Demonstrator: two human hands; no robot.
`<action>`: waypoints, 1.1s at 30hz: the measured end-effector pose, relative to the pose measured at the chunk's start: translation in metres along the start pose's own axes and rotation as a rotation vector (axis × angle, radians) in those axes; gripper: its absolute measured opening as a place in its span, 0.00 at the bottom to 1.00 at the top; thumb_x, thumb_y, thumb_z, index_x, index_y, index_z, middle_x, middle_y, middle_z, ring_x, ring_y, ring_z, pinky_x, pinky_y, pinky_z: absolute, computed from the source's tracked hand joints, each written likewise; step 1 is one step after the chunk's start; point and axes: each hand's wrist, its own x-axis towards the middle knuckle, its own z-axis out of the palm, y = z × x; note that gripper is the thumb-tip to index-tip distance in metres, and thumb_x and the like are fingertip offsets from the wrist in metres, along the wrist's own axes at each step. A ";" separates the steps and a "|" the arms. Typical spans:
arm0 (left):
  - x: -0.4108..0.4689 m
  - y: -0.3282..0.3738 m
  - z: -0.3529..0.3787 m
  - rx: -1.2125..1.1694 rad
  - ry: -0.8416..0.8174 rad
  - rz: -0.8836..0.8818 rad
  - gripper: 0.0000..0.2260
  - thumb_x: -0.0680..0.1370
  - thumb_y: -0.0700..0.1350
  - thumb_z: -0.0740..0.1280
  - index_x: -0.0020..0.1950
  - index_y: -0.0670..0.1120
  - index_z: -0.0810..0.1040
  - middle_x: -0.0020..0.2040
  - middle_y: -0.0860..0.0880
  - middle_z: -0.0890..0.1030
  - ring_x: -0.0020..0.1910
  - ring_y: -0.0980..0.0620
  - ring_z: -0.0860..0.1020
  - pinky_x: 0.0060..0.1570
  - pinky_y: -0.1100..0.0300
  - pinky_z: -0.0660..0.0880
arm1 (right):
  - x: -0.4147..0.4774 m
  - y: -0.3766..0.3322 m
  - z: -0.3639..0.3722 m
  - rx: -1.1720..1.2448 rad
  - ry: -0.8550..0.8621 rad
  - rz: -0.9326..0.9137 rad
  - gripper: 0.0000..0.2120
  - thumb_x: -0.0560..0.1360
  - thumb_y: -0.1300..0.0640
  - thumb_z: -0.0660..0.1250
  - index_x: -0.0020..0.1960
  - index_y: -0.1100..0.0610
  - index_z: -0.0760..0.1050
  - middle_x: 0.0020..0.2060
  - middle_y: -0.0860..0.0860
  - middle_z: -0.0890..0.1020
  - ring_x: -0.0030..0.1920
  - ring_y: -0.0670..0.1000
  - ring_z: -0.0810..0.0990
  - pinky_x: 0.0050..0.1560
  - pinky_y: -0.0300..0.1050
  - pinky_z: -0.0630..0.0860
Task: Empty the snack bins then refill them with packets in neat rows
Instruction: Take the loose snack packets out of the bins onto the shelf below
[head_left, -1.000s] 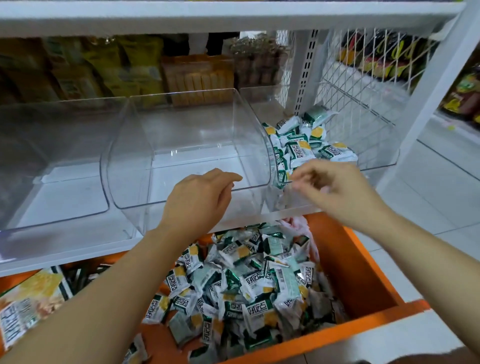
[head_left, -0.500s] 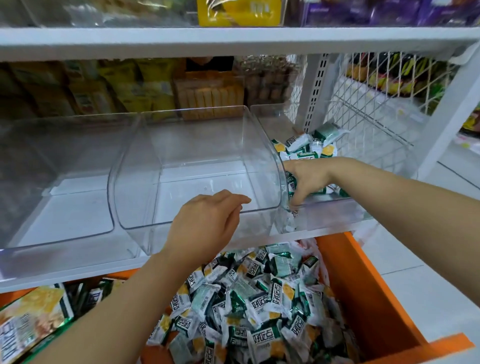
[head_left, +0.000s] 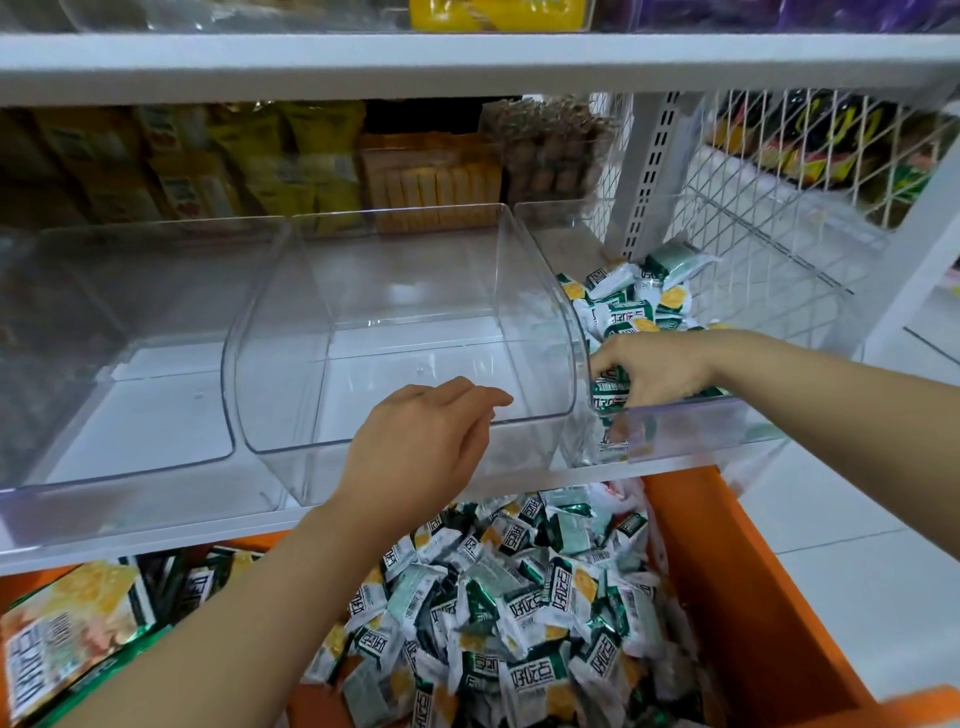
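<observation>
Your right hand (head_left: 657, 371) had travelled from above the crate a second earlier into the clear plastic bin at right of centre (head_left: 691, 421), and it sat low against that bin's front wall. Its fingers (head_left: 605, 361) were curled around a small green-and-white snack packet (head_left: 610, 391), pinching it near the bin's left wall. Behind the hand, the rest of the green, white and yellow packets (head_left: 628, 306) lay in a loose heap towards the back of the same bin.

Your left hand (head_left: 421, 447) had hardly shifted. It hung at the front rim of the clear middle bin (head_left: 395, 291), fingers (head_left: 483, 401) loosely extended and close together, holding nothing; whether they touched the rim, I could not tell. That bin held no packets, nor did the clear bin at centre left (head_left: 130, 312).

All three bins stood side by side on the white shelf (head_left: 156, 535). Below it, at bottom centre, the orange plastic crate (head_left: 737, 597) held a jumbled pile of matching packets (head_left: 519, 613). A large printed snack bag (head_left: 62, 634) lay at lower left.
</observation>
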 end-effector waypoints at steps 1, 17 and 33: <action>0.000 0.000 0.000 -0.001 -0.002 -0.003 0.16 0.79 0.48 0.55 0.57 0.51 0.80 0.44 0.55 0.83 0.33 0.49 0.79 0.35 0.60 0.74 | 0.000 0.001 0.001 0.008 -0.017 0.005 0.42 0.57 0.48 0.82 0.68 0.52 0.70 0.63 0.47 0.73 0.62 0.47 0.72 0.60 0.39 0.67; -0.001 0.001 -0.002 0.006 -0.027 -0.036 0.16 0.79 0.49 0.54 0.57 0.52 0.80 0.44 0.55 0.83 0.33 0.48 0.79 0.34 0.59 0.74 | -0.087 -0.004 -0.021 0.208 0.541 -0.039 0.15 0.65 0.56 0.78 0.46 0.47 0.75 0.46 0.53 0.78 0.46 0.55 0.76 0.46 0.35 0.71; -0.001 0.010 -0.007 -0.021 -0.067 -0.088 0.16 0.79 0.49 0.55 0.59 0.50 0.79 0.51 0.50 0.83 0.42 0.44 0.81 0.41 0.51 0.78 | -0.091 -0.053 0.136 0.165 0.209 -0.062 0.34 0.69 0.46 0.74 0.71 0.47 0.67 0.65 0.51 0.67 0.67 0.52 0.65 0.66 0.45 0.65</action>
